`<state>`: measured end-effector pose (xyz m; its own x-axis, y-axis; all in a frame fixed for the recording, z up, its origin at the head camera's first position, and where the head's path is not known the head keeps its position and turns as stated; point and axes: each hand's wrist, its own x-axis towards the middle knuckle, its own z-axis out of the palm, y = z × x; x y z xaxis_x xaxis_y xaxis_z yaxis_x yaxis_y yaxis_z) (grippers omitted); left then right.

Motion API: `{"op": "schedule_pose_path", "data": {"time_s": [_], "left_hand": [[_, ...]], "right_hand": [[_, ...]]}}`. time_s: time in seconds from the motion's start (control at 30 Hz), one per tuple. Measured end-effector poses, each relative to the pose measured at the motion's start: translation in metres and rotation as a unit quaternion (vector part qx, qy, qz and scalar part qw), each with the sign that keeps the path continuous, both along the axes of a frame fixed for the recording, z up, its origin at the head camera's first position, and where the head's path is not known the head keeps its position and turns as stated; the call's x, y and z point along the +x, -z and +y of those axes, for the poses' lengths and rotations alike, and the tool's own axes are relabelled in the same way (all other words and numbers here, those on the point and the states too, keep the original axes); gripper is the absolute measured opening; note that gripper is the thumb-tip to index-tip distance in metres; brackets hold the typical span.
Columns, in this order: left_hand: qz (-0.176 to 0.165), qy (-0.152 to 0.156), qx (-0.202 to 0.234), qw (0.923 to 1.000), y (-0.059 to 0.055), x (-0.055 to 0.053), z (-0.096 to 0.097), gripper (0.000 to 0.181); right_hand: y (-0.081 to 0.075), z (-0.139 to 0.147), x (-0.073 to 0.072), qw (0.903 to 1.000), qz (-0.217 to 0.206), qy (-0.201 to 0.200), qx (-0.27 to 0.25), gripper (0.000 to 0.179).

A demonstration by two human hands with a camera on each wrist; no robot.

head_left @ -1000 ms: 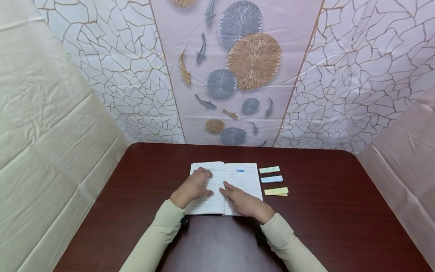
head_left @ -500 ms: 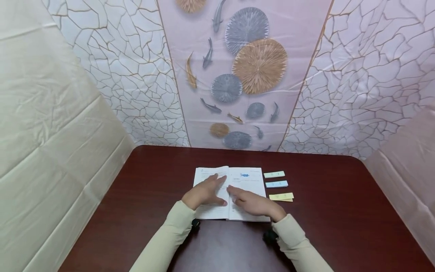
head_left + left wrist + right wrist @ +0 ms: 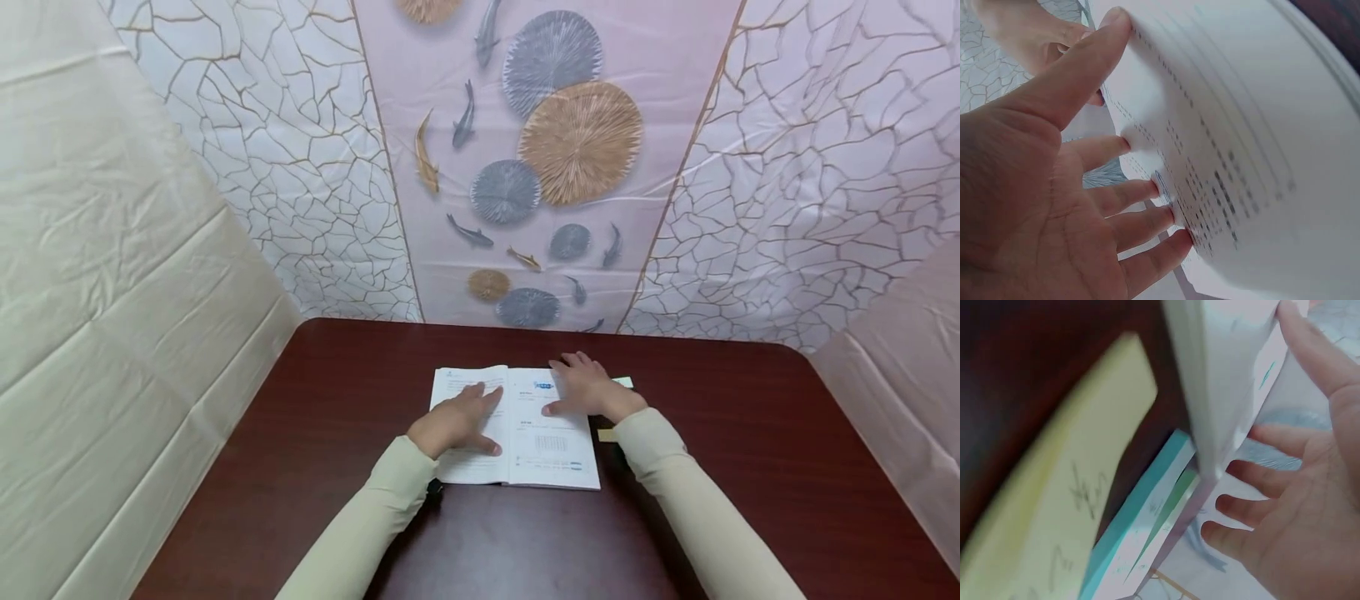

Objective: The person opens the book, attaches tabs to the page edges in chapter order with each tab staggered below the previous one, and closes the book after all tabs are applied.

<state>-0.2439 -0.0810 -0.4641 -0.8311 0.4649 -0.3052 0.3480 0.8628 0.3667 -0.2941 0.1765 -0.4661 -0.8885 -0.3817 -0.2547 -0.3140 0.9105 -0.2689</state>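
Observation:
An open book (image 3: 553,454) with printed pages lies on the dark red table. My left hand (image 3: 453,423) rests on its left page with the fingers spread; in the left wrist view the fingertips and thumb of that hand (image 3: 1079,200) touch the paper. Over the upper right part of the right page is my right hand (image 3: 588,390). In the right wrist view, the fingers of that hand (image 3: 1291,494) are spread near the page and hold nothing. Handwritten yellow paper slips (image 3: 1079,481) lie beside the book, with a blue pad (image 3: 1138,519) and a green pad (image 3: 1172,503) beyond.
The brown-red table (image 3: 345,392) extends on both sides of the book. Patterned cloth (image 3: 450,167) hangs behind it, with pale cloth (image 3: 150,333) along the left. In the head view, my right hand and sleeve hide much of the paper slips.
My right hand has moved from the book's centre fold across to the upper right of the right page, covering some slips. My left hand shifted toward the fold, then stayed on the left page.

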Motion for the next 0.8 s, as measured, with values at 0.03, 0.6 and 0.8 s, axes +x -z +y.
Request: {"op": "schedule_pose_path", "data": {"time_s": [0.03,0.6,0.8], "left_hand": [[-0.001,0.001,0.000,1.0000,0.001,0.000,-0.001,0.100],[-0.009,0.006,0.009,0.9999,0.006,0.001,-0.006,0.100],[-0.009,0.011,0.016,0.9998,0.007,0.000,-0.007,0.099]], "right_hand": [[0.001,0.000,-0.004,1.0000,-0.001,0.001,0.002,0.095],[0.000,-0.007,0.006,0.9976,0.060,0.021,0.029,0.082],[0.002,-0.007,0.013,0.9915,0.126,0.014,0.029,0.076]]}}
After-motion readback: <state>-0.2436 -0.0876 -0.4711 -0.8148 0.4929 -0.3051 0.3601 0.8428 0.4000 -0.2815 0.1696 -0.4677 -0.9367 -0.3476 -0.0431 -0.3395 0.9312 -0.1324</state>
